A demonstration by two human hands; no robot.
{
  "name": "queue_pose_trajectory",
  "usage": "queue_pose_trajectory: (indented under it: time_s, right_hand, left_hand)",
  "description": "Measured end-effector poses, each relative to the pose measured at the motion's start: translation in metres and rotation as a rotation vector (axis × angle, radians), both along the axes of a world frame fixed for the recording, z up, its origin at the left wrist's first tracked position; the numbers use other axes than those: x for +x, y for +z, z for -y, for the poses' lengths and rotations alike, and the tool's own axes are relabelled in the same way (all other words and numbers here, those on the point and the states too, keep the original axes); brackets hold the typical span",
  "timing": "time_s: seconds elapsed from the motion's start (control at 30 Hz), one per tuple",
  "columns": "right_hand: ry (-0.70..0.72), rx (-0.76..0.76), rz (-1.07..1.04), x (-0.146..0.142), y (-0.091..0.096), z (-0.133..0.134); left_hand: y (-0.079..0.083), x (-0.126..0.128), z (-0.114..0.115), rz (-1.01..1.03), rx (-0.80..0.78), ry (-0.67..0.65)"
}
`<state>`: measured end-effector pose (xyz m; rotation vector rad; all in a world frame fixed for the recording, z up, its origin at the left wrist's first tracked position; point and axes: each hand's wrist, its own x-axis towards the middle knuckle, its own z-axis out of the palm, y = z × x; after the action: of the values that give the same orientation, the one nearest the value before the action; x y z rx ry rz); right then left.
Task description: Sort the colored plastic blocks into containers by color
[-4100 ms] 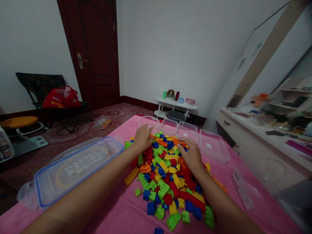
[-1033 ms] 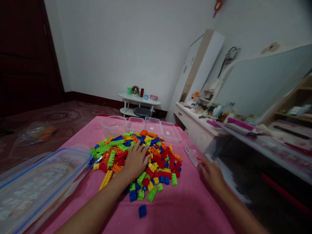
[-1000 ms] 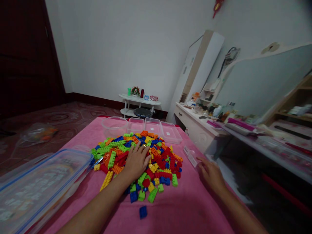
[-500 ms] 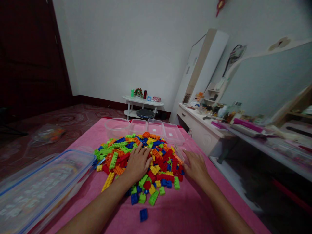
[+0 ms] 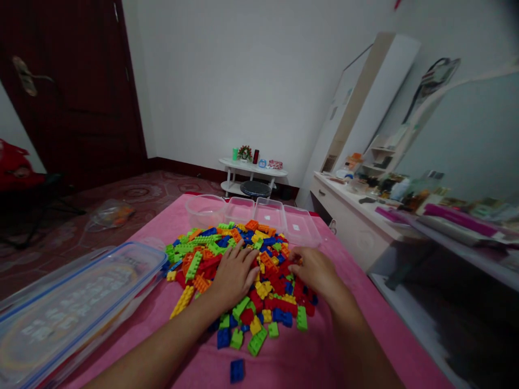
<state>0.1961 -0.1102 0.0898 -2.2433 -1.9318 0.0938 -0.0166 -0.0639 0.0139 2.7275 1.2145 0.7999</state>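
A heap of red, yellow, green, blue and orange toy building bricks (image 5: 265, 289) lies spread on a pink cloth. My left hand (image 5: 235, 273) rests flat on the middle of the heap, fingers stretched out, holding nothing. At the heap's right side my right hand (image 5: 314, 270) has its fingers curled together in a pinch among red bricks. What sits between those fingertips, if anything, is hidden. A single blue brick (image 5: 237, 371) lies apart, nearer to me. Long yellow bricks (image 5: 182, 301) lie at the left edge of the heap.
Behind the heap stand a clear round bowl (image 5: 194, 210) and several clear rectangular boxes (image 5: 300, 224). On the left lies a large plastic lid (image 5: 133, 259) with a blue rim. A dressing table (image 5: 344, 208) stands to the right beyond the pink cloth (image 5: 357, 346).
My right hand has moved left from the heap's edge onto the bricks, its fingers closing into a pinch. My left hand stays on the heap. The view has turned slightly left.
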Motion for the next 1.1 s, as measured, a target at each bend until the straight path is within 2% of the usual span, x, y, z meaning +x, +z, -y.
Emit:
queue_pose_trajectory:
  time_s: [0.1,0.2,0.3,0.37,0.5,0.57,0.7,0.9,1.0,1.1]
  right_hand:
    - [0.026,-0.072,0.017,0.002,-0.015,-0.005]
    - [0.022,-0.088,0.031,0.001,-0.020,-0.006]
    - [0.007,0.047,0.021,-0.005,-0.020,-0.005]
    - [0.047,0.168,-0.050,-0.013,-0.023,-0.005]
    - [0.192,0.249,-0.256,-0.035,-0.036,-0.008]
    - [0.199,0.269,-0.360,-0.041,-0.041,-0.011]
    - [0.113,0.329,-0.690,-0.032,-0.034,-0.015]
    - [-0.035,0.569,-1.250,0.015,-0.015,-0.017]
    - [-0.104,0.545,-1.399,0.023,-0.012,-0.015]
    - [-0.074,0.452,-1.452,0.010,-0.012,-0.011]
  left_hand:
    - [0.000,0.001,-0.001,-0.011,-0.003,-0.005]
    - [0.000,0.001,-0.002,-0.021,-0.003,-0.006]
    - [-0.001,0.002,-0.002,-0.032,0.001,-0.004]
    - [-0.002,0.002,-0.002,-0.040,0.007,-0.003]
    - [-0.003,0.002,-0.002,-0.049,0.022,0.000]
    - [-0.002,0.002,-0.002,-0.051,0.028,0.000]
    - [-0.001,0.002,-0.001,-0.049,0.029,-0.007]
    - [-0.003,0.002,-0.002,-0.037,0.015,-0.014]
    - [-0.002,0.001,0.000,-0.011,0.030,-0.003]
    - [0.007,0.002,0.008,0.052,0.106,-0.006]
